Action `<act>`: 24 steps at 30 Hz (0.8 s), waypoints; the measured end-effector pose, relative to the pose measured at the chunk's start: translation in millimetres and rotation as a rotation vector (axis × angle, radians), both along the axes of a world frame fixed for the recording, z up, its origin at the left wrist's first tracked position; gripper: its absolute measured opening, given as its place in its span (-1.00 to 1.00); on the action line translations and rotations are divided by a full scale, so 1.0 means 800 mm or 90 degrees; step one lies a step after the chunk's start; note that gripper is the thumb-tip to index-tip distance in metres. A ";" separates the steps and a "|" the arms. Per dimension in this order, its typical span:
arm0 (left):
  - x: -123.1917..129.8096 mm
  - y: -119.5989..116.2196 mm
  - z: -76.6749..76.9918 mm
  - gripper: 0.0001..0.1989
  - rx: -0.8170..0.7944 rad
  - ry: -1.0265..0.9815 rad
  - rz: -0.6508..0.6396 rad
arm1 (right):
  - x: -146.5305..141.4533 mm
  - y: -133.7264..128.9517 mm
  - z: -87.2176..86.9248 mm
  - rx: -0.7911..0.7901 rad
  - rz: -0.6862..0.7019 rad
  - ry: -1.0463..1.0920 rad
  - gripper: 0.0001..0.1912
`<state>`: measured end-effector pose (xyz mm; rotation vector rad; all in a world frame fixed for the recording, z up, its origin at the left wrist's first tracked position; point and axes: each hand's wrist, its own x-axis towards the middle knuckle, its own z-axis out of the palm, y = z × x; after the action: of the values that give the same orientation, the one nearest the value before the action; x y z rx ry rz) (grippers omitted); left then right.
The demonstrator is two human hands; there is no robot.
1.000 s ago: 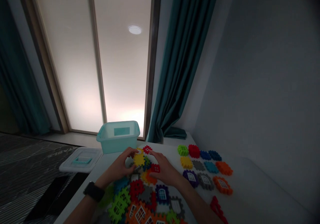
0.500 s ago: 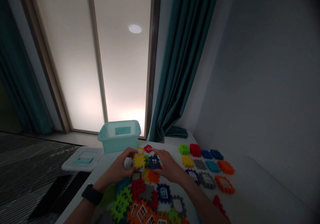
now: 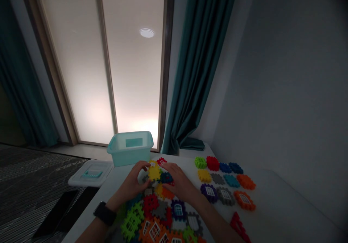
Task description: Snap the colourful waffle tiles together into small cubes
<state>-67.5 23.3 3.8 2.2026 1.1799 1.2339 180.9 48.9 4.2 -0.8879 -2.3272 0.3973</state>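
My left hand (image 3: 133,181) pinches a yellow notched building tile (image 3: 154,173) between thumb and fingers, above the pile. Opposite it, my right hand (image 3: 178,181) has its thumb and fingers curled round a dark blue building tile (image 3: 166,177), which it partly hides. The two tiles are close together; whether they are joined I cannot tell. Just beyond the fingertips lies a small red tile (image 3: 161,161). Below my hands spreads a mixed pile, with an orange window tile (image 3: 154,231), a lime green tile (image 3: 130,223) and a purple window tile (image 3: 178,209).
Sorted stacks of tiles stand on the right, among them a red stack (image 3: 212,163) and a yellow one (image 3: 204,176). A red triangular piece (image 3: 239,226) lies nearer. At the back left are a teal bin (image 3: 132,158) and its pale lid (image 3: 78,177).
The yellow tile has turned and tilted in my left hand. My right hand has shifted slightly left, covering more of the blue tile. The green piece between them is now mostly hidden.
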 end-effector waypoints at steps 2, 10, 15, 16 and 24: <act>0.002 -0.002 0.000 -0.57 -0.023 -0.019 -0.016 | -0.003 -0.006 0.006 0.072 0.019 0.009 -0.35; 0.008 0.005 -0.017 -0.66 -0.095 -0.107 -0.103 | -0.011 -0.013 0.005 0.214 0.036 0.035 -0.77; 0.009 -0.001 -0.018 -0.49 -0.038 -0.030 -0.039 | -0.021 -0.007 0.010 -0.019 -0.050 0.209 -0.90; 0.009 -0.003 -0.018 -0.42 -0.003 0.007 -0.013 | -0.023 -0.006 0.012 -0.098 -0.067 0.241 -0.86; 0.011 -0.005 -0.019 -0.41 0.115 0.141 0.029 | -0.022 -0.013 0.013 -0.419 -0.119 0.318 -0.79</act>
<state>-58.9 19.0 -11.3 2.5116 1.2509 1.1799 163.1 38.4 14.5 -1.1304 -1.6432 1.1926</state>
